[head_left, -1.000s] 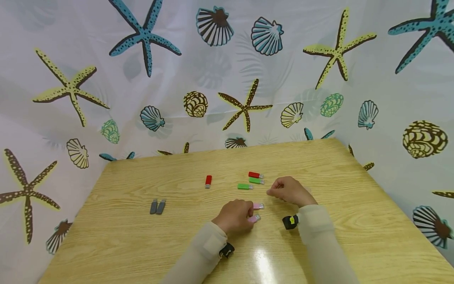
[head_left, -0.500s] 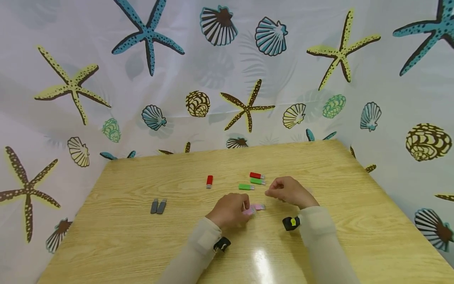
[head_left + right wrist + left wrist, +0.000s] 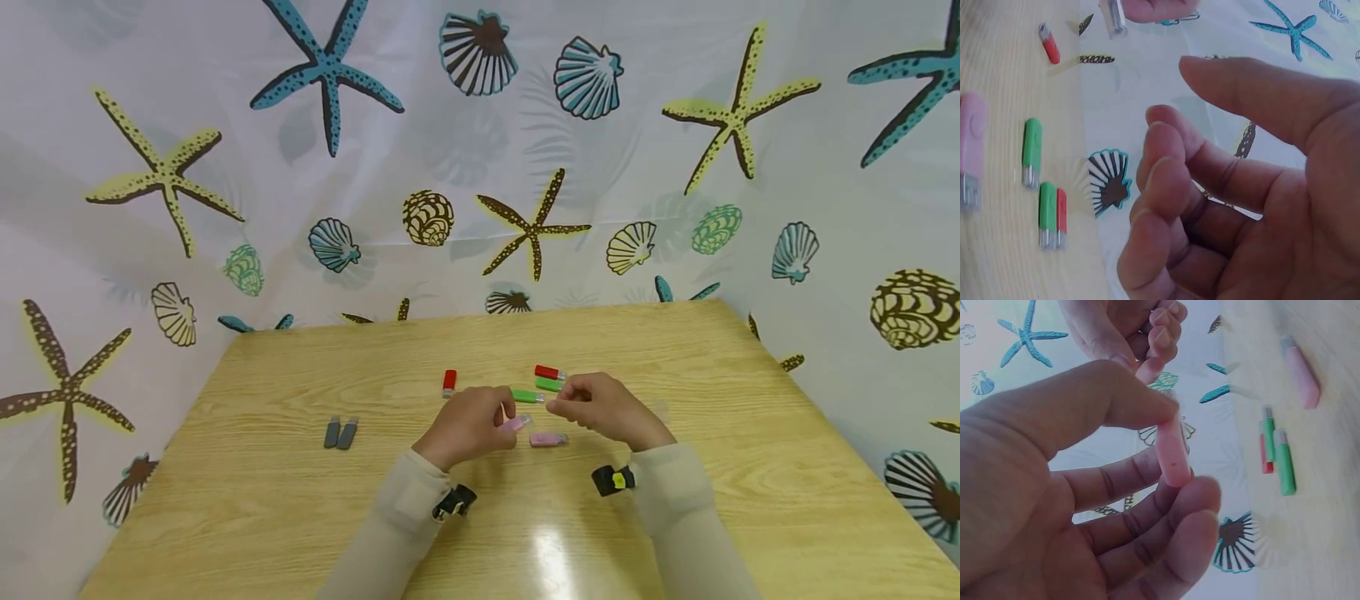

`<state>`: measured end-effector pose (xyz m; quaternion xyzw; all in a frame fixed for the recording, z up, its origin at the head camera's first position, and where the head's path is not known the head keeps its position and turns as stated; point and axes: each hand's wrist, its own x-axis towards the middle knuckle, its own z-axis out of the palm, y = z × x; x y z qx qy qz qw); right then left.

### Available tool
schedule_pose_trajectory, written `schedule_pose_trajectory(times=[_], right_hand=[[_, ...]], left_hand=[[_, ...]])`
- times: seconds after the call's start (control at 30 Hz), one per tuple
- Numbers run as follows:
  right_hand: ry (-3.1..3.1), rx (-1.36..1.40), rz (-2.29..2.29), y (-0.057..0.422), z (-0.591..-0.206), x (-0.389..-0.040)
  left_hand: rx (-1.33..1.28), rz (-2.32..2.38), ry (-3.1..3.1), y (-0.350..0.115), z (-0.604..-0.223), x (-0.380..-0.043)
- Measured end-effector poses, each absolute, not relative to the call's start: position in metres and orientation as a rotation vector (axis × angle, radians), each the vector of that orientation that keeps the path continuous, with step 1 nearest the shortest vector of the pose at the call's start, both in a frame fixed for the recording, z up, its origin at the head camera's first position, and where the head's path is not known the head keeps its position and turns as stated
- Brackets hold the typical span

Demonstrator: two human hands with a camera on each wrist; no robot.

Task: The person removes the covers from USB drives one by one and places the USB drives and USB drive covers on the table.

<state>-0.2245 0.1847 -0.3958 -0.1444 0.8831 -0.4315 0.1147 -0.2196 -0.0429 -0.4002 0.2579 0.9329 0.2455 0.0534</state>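
Pinching a pink USB stick (image 3: 515, 423) between thumb and fingers, the person's left hand (image 3: 467, 422) holds it above the table, its metal plug aimed at about 2 o'clock in the head view. At 3 o'clock from it, the right hand (image 3: 606, 408) holds nothing visible, a narrow gap between thumb and curled fingers. Measured from the held stick, a second pink stick (image 3: 549, 439) lies at 4 o'clock, a green stick (image 3: 527, 396) at 1 o'clock beside the left fingers, and another green one (image 3: 549, 384) lies close alongside a red stick (image 3: 549, 372) between 1 and 2 o'clock. The right hand partly covers that farther green stick's plug end. A lone red stick (image 3: 449, 382) sits at 10 o'clock, and two grey sticks (image 3: 340, 433) lie side by side, well apart from the rest, at 9 o'clock. The table (image 3: 225, 508) is pale wood with streaky grain, and a bright glare sits near 6 o'clock. Behind it hangs a white, lightly creased sheet (image 3: 405, 167) printed with starfish and shells. The sticks are slim, smooth-looking bars; cream sleeves (image 3: 678, 492) cover both forearms, with black wrist devices (image 3: 454, 502) beneath.
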Motion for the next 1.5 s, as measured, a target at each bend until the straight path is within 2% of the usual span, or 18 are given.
schedule_pose_trajectory(times=[0.33, 0.63, 0.93, 1.23, 1.5], right_hand=[[2.515, -0.552, -1.346, 0.169, -0.38, -0.213], [2.431, -0.758, -1.377, 0.157, -0.37, -0.204], [2.276, -0.771, -1.46, 0.147, -0.364, -0.196], [2.277, -0.84, -1.432, 0.144, -0.362, -0.193], [2.201, -0.858, -1.549, 0.143, -0.357, -0.192]], left_hand=[[1.018, 0.933, 2.811, -0.058, -0.376, -0.21], [1.129, 0.854, 2.845, -0.069, -0.358, -0.196], [1.193, 0.799, 2.882, -0.075, -0.346, -0.185], [1.206, 0.835, 2.868, -0.075, -0.343, -0.183], [1.083, 1.146, 2.777, -0.075, -0.346, -0.188]])
